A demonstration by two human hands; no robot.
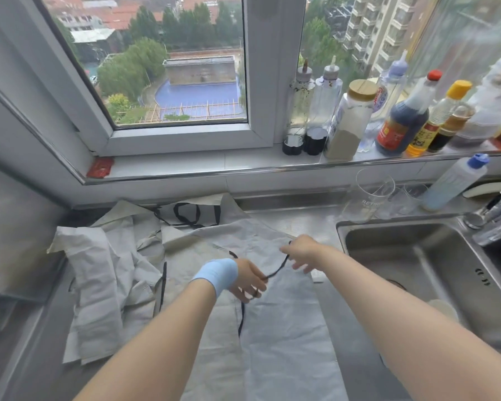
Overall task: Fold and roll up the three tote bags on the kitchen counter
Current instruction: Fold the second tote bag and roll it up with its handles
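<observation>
Both hands are over the steel tabletop (pixel 301 219), working on a pale tote bag (pixel 287 328) that lies spread flat in the middle, just left of the sink (pixel 417 256). The left hand (pixel 249 280), with a light blue wristband (pixel 216 273) behind it, has its fingers curled round the bag's thin black strap (pixel 278 266). The right hand (pixel 300 251) is a little farther back and pinches the same strap between thumb and fingertip, its other fingers spread loose. The strap runs taut between the two hands, lifted off the fabric, and its tail drops from the left hand down across the bag toward the near edge.

Off to the left, a second bag (pixel 99 285) sits crumpled in a heap, overlapping the flat one's edge. Behind both, up against the wall, a third bag (pixel 191 215) lies rumpled with its black handles showing.

Right of the bags, a clear glass (pixel 370 198) stands at the back corner of the sink, with a white squeeze bottle (pixel 454 183) with a blue cap leaning near it. Sauce bottles (pixel 402 120) line the windowsill (pixel 185 163) above.
</observation>
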